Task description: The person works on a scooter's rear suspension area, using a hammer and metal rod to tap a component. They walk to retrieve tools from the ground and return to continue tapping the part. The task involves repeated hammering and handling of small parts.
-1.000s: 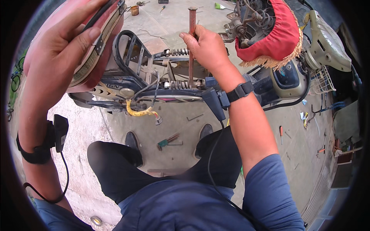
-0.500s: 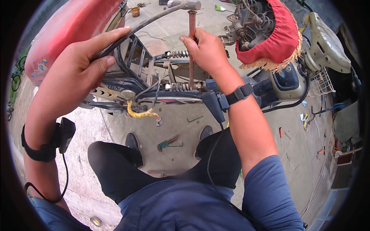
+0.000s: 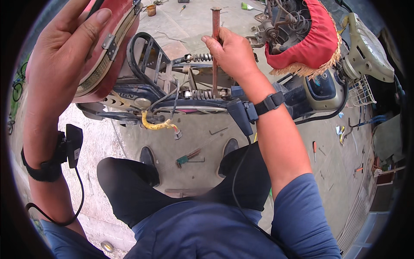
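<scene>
My left hand [image 3: 62, 60] is raised at the upper left, closed round the dark hammer handle [image 3: 95, 7]; the hammer's head is out of the picture. In my right hand [image 3: 236, 55] a rusty steel bar [image 3: 215, 23] with a flared, battered top stands upright. Its lower end meets the scooter's near side, beside the end mount of a coil-spring shock absorber [image 3: 201, 94]; exact contact is hard to make out. The electric scooter's body [image 3: 125, 93] lies across in front of me, its seat area open to the frame.
A red box or seat shell [image 3: 114, 64] rises at the left. Red fringed cloth [image 3: 297, 56] covers part at the right. A yellow-wrapped cable [image 3: 155, 126] hangs toward me. Hex keys [image 3: 183, 160] lie between my shoes, and a screwdriver [image 3: 315, 149] lies to the right.
My left hand has swung the hammer up and left, away from the bar's top, taking the head out of the picture. My right hand holds the bar in nearly the same place.
</scene>
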Motion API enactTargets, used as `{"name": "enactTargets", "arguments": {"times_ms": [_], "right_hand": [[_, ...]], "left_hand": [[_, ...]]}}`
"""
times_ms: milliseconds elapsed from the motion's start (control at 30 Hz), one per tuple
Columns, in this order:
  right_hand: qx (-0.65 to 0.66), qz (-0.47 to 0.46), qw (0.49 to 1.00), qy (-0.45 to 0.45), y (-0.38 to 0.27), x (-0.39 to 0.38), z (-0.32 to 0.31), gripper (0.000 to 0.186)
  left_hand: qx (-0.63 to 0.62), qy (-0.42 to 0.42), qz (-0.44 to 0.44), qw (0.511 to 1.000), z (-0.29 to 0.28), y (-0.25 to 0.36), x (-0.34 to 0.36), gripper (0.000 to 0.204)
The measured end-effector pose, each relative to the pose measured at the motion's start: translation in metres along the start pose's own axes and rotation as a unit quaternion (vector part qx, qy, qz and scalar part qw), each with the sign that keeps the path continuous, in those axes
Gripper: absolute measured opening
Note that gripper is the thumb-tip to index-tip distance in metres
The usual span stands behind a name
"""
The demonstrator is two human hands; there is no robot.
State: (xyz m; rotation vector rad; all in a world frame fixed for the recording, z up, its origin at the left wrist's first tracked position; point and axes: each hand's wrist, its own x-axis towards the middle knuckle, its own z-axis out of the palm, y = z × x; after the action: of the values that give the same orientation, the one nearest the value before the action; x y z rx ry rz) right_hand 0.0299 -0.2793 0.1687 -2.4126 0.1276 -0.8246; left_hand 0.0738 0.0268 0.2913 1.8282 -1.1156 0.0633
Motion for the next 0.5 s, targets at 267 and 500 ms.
{"name": "enactTargets", "arguments": {"times_ms": [267, 500], "right_hand": [[0.014, 0.014, 1.0, 0.0, -0.002, 0.003, -0.002, 0.033], [0.001, -0.008, 1.0, 0.017, 0.006, 0.001, 0.002, 0.033]], "left_hand": [[0.047, -0.016, -0.038, 0.998, 0.002, 0.006, -0.009, 0.048], [0.122, -0.104, -0.084, 0.984, 0.004, 0.014, -0.012, 0.051]]}}
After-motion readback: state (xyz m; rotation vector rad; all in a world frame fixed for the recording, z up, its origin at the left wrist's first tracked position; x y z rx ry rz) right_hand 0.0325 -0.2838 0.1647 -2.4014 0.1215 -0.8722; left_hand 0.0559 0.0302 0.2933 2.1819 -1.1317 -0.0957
